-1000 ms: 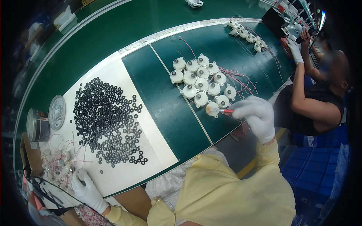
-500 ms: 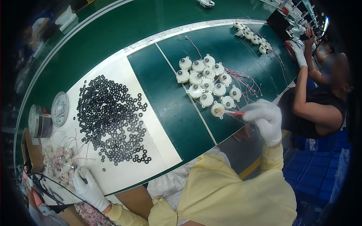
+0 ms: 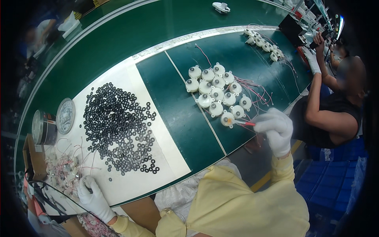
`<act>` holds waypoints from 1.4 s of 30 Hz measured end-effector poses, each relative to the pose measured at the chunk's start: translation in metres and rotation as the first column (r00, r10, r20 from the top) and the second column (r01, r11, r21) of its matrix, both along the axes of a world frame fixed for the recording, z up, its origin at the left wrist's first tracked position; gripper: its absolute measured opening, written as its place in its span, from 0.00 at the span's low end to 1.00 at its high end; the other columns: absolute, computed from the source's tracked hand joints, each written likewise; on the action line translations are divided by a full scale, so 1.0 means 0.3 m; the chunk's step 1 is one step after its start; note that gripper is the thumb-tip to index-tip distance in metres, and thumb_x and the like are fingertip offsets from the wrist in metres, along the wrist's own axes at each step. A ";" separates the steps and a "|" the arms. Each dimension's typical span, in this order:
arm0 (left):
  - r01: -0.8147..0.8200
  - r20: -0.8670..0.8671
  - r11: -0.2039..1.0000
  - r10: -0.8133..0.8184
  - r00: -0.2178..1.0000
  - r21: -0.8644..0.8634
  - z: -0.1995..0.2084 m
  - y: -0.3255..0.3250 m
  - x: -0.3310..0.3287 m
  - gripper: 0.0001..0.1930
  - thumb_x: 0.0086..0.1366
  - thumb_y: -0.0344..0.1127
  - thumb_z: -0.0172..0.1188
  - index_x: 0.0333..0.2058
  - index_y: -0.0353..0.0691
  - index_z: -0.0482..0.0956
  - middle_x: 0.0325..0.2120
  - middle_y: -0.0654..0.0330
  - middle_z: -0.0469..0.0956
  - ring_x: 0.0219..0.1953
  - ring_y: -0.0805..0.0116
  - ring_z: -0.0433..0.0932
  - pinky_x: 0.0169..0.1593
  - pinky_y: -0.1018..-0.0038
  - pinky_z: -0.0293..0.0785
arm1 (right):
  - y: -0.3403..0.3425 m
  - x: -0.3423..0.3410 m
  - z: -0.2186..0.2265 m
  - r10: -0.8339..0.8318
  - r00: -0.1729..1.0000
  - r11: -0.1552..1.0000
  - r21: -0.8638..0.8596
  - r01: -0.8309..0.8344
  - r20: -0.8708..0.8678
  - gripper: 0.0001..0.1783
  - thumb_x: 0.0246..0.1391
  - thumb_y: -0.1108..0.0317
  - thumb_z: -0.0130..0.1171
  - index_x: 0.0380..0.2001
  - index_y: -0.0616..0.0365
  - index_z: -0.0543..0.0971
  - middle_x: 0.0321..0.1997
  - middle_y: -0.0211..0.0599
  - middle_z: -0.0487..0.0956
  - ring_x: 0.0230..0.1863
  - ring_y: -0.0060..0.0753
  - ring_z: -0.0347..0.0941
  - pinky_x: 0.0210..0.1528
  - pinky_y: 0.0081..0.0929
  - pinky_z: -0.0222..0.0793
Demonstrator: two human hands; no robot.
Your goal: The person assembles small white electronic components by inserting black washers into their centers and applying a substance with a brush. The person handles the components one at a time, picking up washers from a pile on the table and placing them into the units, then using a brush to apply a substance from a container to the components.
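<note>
My right hand (image 3: 274,128), in a white glove, is closed on a thin red-handled brush (image 3: 248,124). The brush's tip meets the top of the nearest round white motor (image 3: 227,119), where an orange-yellow spot shows. This motor belongs to a cluster of white motors (image 3: 213,94) with grey shafts upward and pink wires trailing right. At the lower left, my gloved left hand (image 3: 94,200) rests with curled fingers beside a heap of small wired parts (image 3: 63,170). What its fingers hold, if anything, cannot be made out.
Many small black rings (image 3: 118,122) lie spread on a white sheet (image 3: 167,152). Left of them stand an open can (image 3: 44,127) and a round lid (image 3: 66,115). More white motors (image 3: 263,44) lie farther back. A co-worker (image 3: 329,106) sits at the right.
The view has shifted slightly, so the table sits a little lower in it. My right hand keeps the brush at the same motor, with little movement. My left hand stays put.
</note>
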State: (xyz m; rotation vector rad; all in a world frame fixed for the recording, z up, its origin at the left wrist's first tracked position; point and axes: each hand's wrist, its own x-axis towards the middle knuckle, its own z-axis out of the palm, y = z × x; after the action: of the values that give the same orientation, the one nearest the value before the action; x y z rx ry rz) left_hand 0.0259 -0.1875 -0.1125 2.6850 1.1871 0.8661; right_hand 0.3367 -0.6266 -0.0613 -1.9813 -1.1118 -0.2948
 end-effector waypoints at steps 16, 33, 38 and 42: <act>0.054 -0.030 0.974 -0.049 0.998 0.219 0.022 0.063 -0.001 0.19 0.56 0.36 0.68 0.48 0.46 0.80 0.31 0.58 0.76 0.34 0.54 0.76 0.36 0.59 0.72 | 0.638 -0.035 0.318 0.451 0.820 0.891 -0.240 -0.386 0.352 0.17 0.46 0.82 0.56 0.41 0.59 0.81 0.40 0.42 0.81 0.36 0.47 0.76 0.41 0.36 0.69; 0.029 0.063 0.999 -0.026 0.998 -0.046 0.064 0.059 -0.048 0.25 0.56 0.42 0.68 0.53 0.44 0.79 0.45 0.54 0.76 0.42 0.51 0.75 0.45 0.57 0.72 | 1.237 -0.100 0.345 0.830 0.536 0.512 -0.591 -0.623 0.154 0.35 0.45 0.70 0.62 0.61 0.58 0.73 0.58 0.50 0.75 0.59 0.54 0.71 0.59 0.45 0.66; 0.070 -0.010 0.996 -0.069 0.998 0.054 0.031 0.073 -0.025 0.29 0.56 0.44 0.68 0.57 0.47 0.77 0.47 0.50 0.75 0.46 0.48 0.75 0.47 0.55 0.71 | 0.762 -0.099 0.333 0.618 0.783 0.625 -0.558 -0.546 -0.073 0.34 0.52 0.63 0.66 0.61 0.62 0.73 0.58 0.51 0.76 0.58 0.54 0.73 0.60 0.41 0.66; 0.106 0.062 0.987 -0.099 0.993 -0.123 0.068 0.067 -0.002 0.30 0.62 0.44 0.63 0.61 0.38 0.72 0.54 0.44 0.73 0.52 0.42 0.74 0.55 0.54 0.70 | 0.489 -0.213 0.158 0.297 0.637 0.878 -0.058 -0.475 -0.711 0.23 0.62 0.71 0.59 0.60 0.65 0.75 0.53 0.47 0.82 0.55 0.40 0.78 0.59 0.33 0.70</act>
State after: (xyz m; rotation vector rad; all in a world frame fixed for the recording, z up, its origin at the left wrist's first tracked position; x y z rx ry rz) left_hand 0.0253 -0.1673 -0.0922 2.5782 1.0444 0.8158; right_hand 0.2729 -0.4798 -0.0141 -1.7310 -1.0531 0.8036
